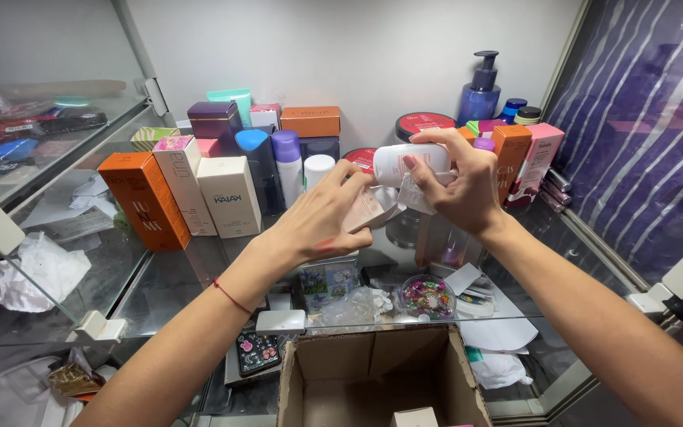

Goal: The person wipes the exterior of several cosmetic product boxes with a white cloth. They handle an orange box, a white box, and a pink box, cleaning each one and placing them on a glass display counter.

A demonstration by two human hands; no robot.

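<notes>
My right hand (456, 186) grips a small white bottle (405, 160) lying sideways, held above the glass shelf (175, 281). My left hand (322, 217) holds a pale pink, flattened carton or wrapper (365, 209) right beside the bottle; a piece of white paper hangs under the bottle. Both hands are raised in front of a row of cosmetic boxes and bottles. A thin red cord circles my left wrist.
On the shelf stand an orange box (144, 202), white boxes (229, 196), a purple box (213, 120), a blue pump bottle (480, 91), red-lidded jars and a pink box (537, 158). An open cardboard box (377, 379) sits below. Crumpled paper (37, 273) lies left.
</notes>
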